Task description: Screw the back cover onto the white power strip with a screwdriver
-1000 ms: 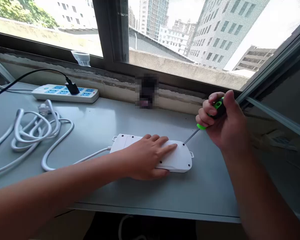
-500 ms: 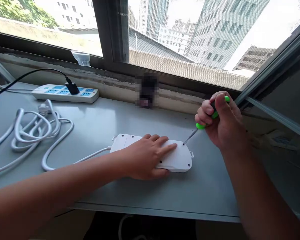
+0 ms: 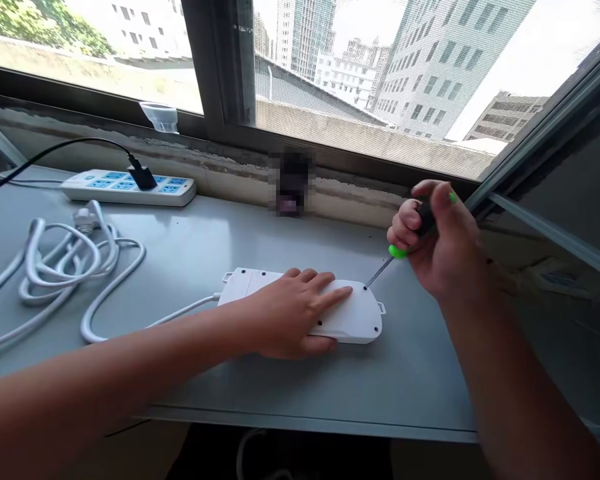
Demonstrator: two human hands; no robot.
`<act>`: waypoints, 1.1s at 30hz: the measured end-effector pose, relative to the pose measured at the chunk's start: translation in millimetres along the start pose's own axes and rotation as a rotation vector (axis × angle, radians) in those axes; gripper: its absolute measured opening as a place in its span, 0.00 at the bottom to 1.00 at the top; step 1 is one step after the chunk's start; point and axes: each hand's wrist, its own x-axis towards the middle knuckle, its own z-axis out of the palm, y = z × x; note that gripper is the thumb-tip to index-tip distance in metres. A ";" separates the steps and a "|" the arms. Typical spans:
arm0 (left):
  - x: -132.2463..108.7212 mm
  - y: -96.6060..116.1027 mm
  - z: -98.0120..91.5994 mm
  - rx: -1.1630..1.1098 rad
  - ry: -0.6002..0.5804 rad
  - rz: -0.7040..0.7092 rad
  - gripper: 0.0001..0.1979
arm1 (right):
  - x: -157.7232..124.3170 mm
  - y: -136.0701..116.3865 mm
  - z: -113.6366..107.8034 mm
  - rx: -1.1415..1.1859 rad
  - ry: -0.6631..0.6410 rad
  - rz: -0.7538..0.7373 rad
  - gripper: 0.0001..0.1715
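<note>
White plastic power strip (image 3: 355,323) lies back-up at the centre of the grey sill (image 3: 260,380), the left hand (image 3: 293,313) spread open on top. The right hand (image 3: 443,243) curls shut around a green-handled screwdriver (image 3: 424,223), its tip at a screw hole (image 3: 365,287); a second power strip (image 3: 127,189) sits at ten o'clock, a coiled white cable (image 3: 80,267) at nine

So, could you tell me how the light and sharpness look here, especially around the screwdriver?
In the head view, the sky through the window is washed out, a soft glare lies on the grey shelf, the screwdriver looks fairly sharp, and a patch on the sill behind is pixelated.
</note>
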 end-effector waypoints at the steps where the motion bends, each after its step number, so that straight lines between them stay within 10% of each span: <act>1: -0.1 -0.1 0.1 0.000 0.000 -0.001 0.40 | 0.4 -0.2 0.2 0.011 -0.019 0.014 0.24; 33: -0.6 1.2 -0.1 -0.025 0.003 -0.005 0.40 | -5.6 -1.1 1.6 -0.195 -0.034 -0.036 0.22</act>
